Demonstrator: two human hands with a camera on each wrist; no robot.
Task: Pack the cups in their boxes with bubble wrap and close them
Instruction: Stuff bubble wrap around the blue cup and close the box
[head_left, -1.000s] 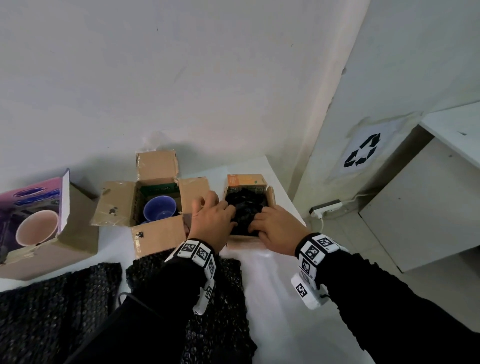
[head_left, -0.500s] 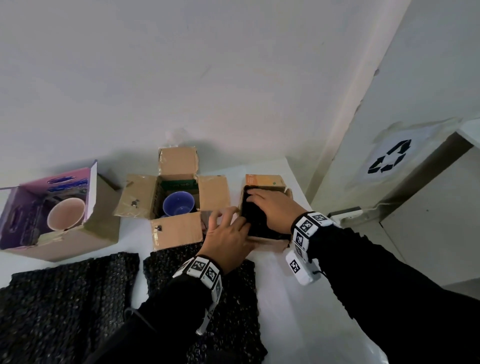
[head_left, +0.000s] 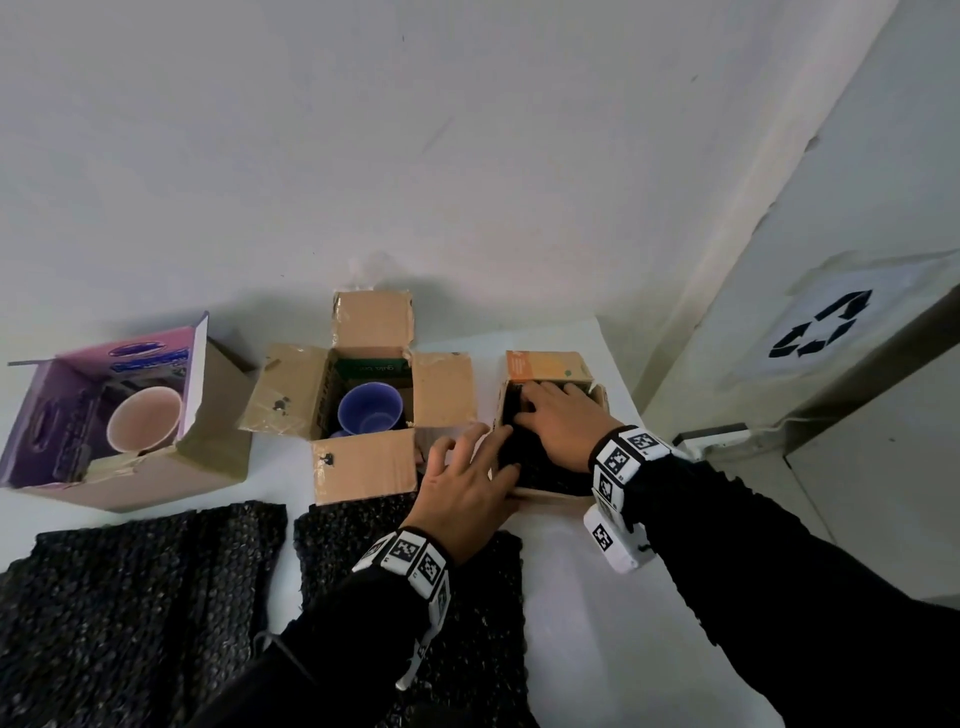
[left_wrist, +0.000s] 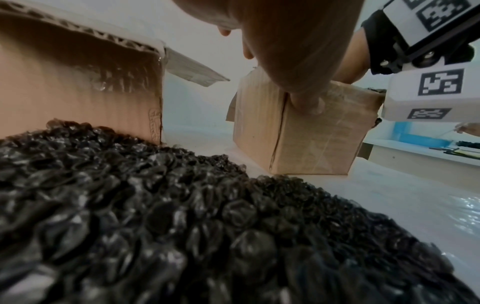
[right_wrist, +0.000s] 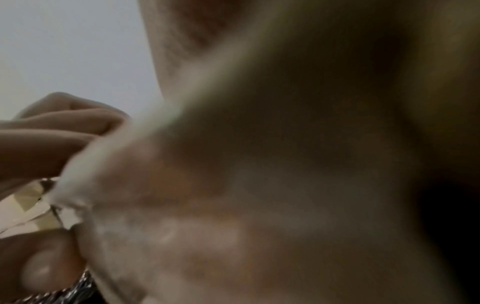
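A small cardboard box with an orange flap stands at the right, black bubble wrap filling it; any cup inside is hidden. My right hand lies flat on that wrap and presses it down. My left hand is at the box's near left corner with its fingers spread. In the left wrist view its thumb presses the box's front wall. A blue cup sits in the open middle box. A pink cup sits in the purple box.
Two black bubble wrap sheets lie on the white table in front of the boxes. The wall runs close behind the boxes, and the table's right edge is beside the small box. The right wrist view is a blurred close-up of skin.
My right hand slid from the box's near edge farther in over the wrap. My left hand drew back out of the box to its near left corner.
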